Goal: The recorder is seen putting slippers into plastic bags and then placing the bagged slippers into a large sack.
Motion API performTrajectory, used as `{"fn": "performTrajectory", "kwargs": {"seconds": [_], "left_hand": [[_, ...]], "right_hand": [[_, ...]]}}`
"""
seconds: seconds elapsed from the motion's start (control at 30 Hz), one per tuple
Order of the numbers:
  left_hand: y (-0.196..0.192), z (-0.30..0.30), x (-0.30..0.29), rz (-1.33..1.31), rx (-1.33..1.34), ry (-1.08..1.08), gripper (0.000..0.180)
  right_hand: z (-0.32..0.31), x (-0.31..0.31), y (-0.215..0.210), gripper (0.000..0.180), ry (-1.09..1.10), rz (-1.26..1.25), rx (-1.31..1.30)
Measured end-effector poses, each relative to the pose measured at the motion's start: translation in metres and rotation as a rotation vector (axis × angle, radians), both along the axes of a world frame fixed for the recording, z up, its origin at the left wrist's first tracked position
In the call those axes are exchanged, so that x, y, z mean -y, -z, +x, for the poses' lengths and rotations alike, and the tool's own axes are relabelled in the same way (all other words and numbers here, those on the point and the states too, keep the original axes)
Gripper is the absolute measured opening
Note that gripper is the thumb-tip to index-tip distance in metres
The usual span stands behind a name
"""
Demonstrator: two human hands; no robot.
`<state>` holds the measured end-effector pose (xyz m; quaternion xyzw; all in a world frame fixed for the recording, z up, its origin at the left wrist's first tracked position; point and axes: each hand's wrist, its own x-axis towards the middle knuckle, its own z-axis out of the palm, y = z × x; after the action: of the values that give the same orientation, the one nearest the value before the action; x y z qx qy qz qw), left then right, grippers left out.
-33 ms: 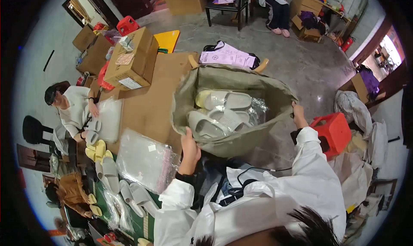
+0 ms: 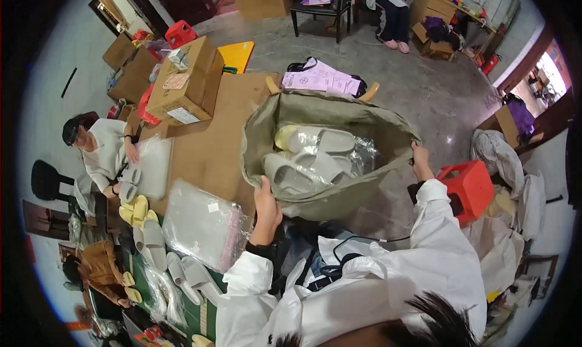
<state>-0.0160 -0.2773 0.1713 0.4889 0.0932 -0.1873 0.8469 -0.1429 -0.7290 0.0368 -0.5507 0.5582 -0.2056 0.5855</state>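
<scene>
A large olive-green sack [image 2: 339,206] gapes upward in front of me. Grey slippers [image 2: 330,142] in clear plastic and a pale yellow one [image 2: 284,136] lie inside it. My left hand [image 2: 267,213] grips the near left part of its rim, thumb on top. At the right end of the rim, my right hand [image 2: 420,160] is closed on the cloth. Two curved tan ends [image 2: 371,92] stick up at the sack's far edge; what they belong to is mostly hidden.
Left of the sack, a brown table [image 2: 206,159] bears a carton [image 2: 188,83], clear plastic bags [image 2: 200,226] and loose slippers [image 2: 154,244]. A co-worker in white [image 2: 106,147] handles slippers there; another in brown [image 2: 100,268] sits nearer. A red stool [image 2: 470,189] stands right.
</scene>
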Motion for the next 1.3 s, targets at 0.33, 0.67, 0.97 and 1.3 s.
{"fn": "performTrajectory", "kwargs": {"seconds": [0.33,0.67,0.97,1.3], "left_hand": [[0.028,-0.024,-0.006,0.072,-0.069,-0.106,0.039],[0.024,-0.044,0.01,0.227,-0.102,0.021,0.044],[0.027,-0.037,0.011,0.183,-0.163,0.09,0.04],[0.028,-0.029,-0.006,0.33,-0.098,0.099,0.043]], "right_hand": [[0.001,-0.028,-0.017,0.047,-0.222,-0.245,-0.458],[0.134,-0.197,-0.059,0.097,-1.415,-0.594,-0.498],[0.135,-0.288,0.036,0.079,-1.807,-0.281,-0.535],[0.142,-0.259,0.021,0.063,-1.649,-0.461,-0.312]]}}
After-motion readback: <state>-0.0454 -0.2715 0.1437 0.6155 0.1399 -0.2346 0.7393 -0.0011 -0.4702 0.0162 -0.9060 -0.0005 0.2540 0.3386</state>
